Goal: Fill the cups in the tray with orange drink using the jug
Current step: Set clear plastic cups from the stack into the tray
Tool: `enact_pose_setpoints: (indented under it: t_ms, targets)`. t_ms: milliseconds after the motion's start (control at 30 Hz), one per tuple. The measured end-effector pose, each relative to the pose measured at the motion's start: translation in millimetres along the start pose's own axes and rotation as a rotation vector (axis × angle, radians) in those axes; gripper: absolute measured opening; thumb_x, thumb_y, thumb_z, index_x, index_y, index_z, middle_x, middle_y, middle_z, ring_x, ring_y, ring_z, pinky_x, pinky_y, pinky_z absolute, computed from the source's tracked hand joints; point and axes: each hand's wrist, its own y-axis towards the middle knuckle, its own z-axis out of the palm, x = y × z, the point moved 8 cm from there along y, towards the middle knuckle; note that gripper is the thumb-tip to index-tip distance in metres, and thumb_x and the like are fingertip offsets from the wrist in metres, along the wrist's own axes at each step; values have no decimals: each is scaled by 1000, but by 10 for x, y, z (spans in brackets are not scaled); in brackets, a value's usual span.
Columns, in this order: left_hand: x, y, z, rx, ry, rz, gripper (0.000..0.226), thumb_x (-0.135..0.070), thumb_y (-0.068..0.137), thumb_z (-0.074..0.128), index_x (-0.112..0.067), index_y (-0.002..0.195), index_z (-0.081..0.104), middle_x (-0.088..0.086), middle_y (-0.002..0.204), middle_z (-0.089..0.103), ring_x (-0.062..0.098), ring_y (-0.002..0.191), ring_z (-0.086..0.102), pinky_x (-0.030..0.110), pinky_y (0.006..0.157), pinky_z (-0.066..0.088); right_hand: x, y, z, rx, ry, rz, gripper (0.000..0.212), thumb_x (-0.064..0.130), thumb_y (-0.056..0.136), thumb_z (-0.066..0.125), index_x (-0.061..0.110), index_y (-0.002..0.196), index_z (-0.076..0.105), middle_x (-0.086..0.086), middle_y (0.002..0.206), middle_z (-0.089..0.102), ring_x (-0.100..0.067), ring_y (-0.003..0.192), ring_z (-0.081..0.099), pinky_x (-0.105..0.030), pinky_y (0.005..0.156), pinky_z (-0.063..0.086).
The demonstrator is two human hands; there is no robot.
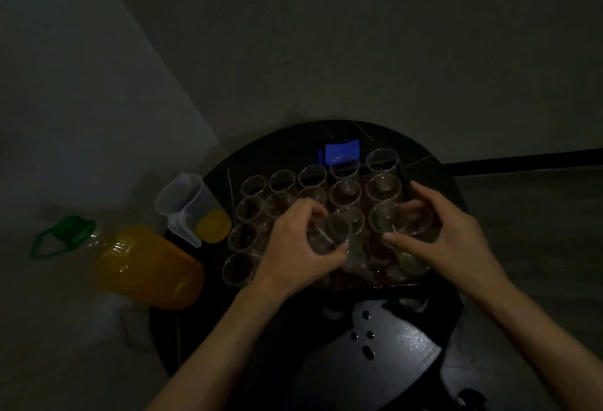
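Dim light. Jug (192, 208) at centre left of frame, upright, spout toward upper left, a little orange drink at bottom. Tray (406, 188) at centre holds rows of clear cups (282, 180), mouths up. Left hand (298, 241) curled around one cup (326, 234); right hand (443, 234) grips another cup (390, 218), fingers closed on rim. Orange bottle (140, 263) at left.

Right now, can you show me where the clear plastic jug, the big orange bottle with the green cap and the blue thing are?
Clear plastic jug (192, 205): head view, on its side wall.
Big orange bottle with green cap (146, 267): head view, on its body.
Blue thing (342, 149): head view, on its face.
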Motion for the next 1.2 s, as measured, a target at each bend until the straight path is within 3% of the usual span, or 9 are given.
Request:
enact_pose_setpoints:
  t_ms: [100,267,400,500,567,733,933,1100,1200]
  targets:
    - [-44,-56,103,-2,10,73,46,-39,71,82,-20,106,59,-9,105,58,5,100,58,22,84,50,-41,-83,-77,-8,-33,-35,102,62,56,80,38,146,40,19,119,61,7,110,58,-19,94,46]
    - [-42,-83,257,39,61,101,52,-40,69,82,-22,111,58,-12,108,54,5,103,51,18,90,42,-120,-190,-56,19,-86,-66,103,77,61,71,30,148,42,19,116,53,1,109,59,-17,91,50]
    - [12,-69,395,58,86,96,54,-42,68,82,-24,113,57,-12,110,53,6,105,48,11,90,36,-188,-205,51,54,-123,-39,108,59,57,82,28,150,35,16,117,50,8,111,52,-7,87,42]
    - [52,-68,495,55,90,89,56,-45,66,80,-21,113,60,-10,110,54,8,105,49,13,90,38,-232,-206,129,68,-134,-40,107,46,58,89,33,149,33,25,120,47,17,113,47,-1,86,38]
    - [77,-72,547,56,94,87,58,-45,66,81,-20,114,60,-10,112,54,8,105,49,15,89,40,-256,-198,183,84,-139,-37,107,44,59,90,37,148,30,23,127,48,17,114,47,0,88,37]
    - [140,-84,646,86,88,83,64,-47,67,84,-20,119,60,-11,121,49,7,111,47,16,94,43,-356,-186,294,95,-184,-17,108,52,57,85,34,149,32,13,138,48,3,121,48,-12,98,38]
    - [225,-112,742,108,106,72,63,-45,70,85,-22,122,57,-12,125,44,5,113,46,20,95,46,-475,-179,303,38,-266,45,108,61,53,82,31,145,36,8,135,54,-6,115,57,-30,96,51]
    - [274,-109,757,98,94,69,63,-46,71,84,-21,123,57,-10,125,46,7,115,49,27,98,49,-507,-195,274,0,-257,86,96,61,56,81,36,139,40,9,129,59,-1,106,56,-21,85,46]
    - [276,-104,751,96,100,74,64,-47,71,85,-21,123,58,-10,125,47,7,114,49,26,98,48,-540,-184,278,-10,-260,125,98,61,54,81,33,139,40,5,128,61,-3,104,55,-22,83,44]
